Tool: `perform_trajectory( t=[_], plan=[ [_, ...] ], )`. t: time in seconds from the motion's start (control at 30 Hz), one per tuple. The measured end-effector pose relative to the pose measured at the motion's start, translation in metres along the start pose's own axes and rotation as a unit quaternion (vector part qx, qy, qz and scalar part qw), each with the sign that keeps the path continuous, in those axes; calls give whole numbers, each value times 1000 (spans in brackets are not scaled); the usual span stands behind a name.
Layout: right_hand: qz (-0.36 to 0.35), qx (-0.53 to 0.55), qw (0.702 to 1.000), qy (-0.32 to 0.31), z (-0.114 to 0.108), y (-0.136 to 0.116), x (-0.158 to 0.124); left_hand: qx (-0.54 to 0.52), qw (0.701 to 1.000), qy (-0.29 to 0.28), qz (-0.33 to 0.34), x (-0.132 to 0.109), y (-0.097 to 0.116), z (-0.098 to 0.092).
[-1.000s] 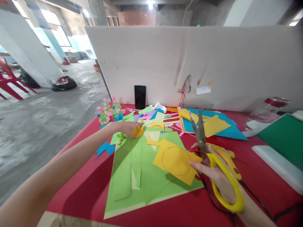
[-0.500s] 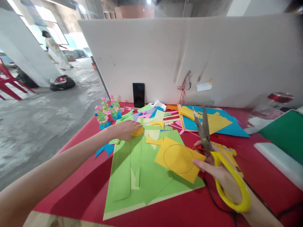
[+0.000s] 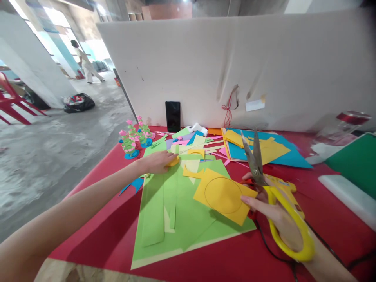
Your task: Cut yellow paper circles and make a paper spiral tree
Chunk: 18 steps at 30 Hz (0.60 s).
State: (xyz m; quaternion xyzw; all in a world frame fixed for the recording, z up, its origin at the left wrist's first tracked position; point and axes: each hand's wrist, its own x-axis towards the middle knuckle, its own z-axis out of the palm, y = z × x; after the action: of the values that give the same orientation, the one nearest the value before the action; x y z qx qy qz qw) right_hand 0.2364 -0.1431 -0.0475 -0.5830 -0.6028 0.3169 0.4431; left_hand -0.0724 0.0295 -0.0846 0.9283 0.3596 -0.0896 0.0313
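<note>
Red table (image 3: 223,260) under all the near stuff, w/ green sheet (image 3: 190,219) flat on it. White board (image 3: 176,62) stands beyond the sheet, phone (image 3: 173,117) upright agst it. Grey floor (image 3: 38,149) far left of the sheet, w/ pillar (image 3: 32,58), red chair (image 3: 11,101) & a person (image 3: 85,64) mid-stride, small & a bit blurred.

Containers: black bag (image 3: 84,105) on the floor, well left of & beyond the sheet, red & white bits in it, too small to ID. Clear jar (image 3: 336,131), red lid (image 3: 354,117), well right of & beyond the sheet; contents can't be made out.

L hand (image 3: 157,161) at the sheet's far left part, fingers close tog., tips on yellow disc (image 3: 174,161), mostly covered; can't tell if pinching or just pressing. R hand (image 3: 273,213) near the sheet's right edge, thumb on one corner of yellow square (image 3: 223,194) (circle drawn on it), other fingers mostly hidden behind; square's pinched & held tilted over the sheet's right part. Same hand has scissors (image 3: 257,174), blades up & apart, yellow loop over the hand. Glue gun (image 3: 289,185) right of the sheet, partly behind that hand. Paper trees (image 3: 128,145) left of & beyond the sheet, blue & pink bases
</note>
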Motion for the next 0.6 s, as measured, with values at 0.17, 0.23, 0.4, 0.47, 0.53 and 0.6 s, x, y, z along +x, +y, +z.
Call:
perform_trajectory(
  t=[0.17, 0.23, 0.4, 0.47, 0.53, 0.6],
  plan=[
    [39, 20, 999, -8, -1, -5, -1, -53, 996, 46, -51, 4, 5, 9],
    [42, 27, 999, -4, -1, -6, 0, -86, 990, 74, -87, 6, 5, 11],
    [61, 52, 997, 3, -1, -10, 0, -203, 945, 187, -176, 8, -3, 12],
    [86, 73, 994, 10, 0, -10, -1, -262, 917, 229, -193, 6, -3, 14],
    [100, 82, 992, 11, 1, -10, -1, -319, 893, 248, -197, 4, 1, 17],
    [106, 99, 989, 13, 2, -9, 0, -370, 874, 246, -196, 1, 8, 23]
  ],
)
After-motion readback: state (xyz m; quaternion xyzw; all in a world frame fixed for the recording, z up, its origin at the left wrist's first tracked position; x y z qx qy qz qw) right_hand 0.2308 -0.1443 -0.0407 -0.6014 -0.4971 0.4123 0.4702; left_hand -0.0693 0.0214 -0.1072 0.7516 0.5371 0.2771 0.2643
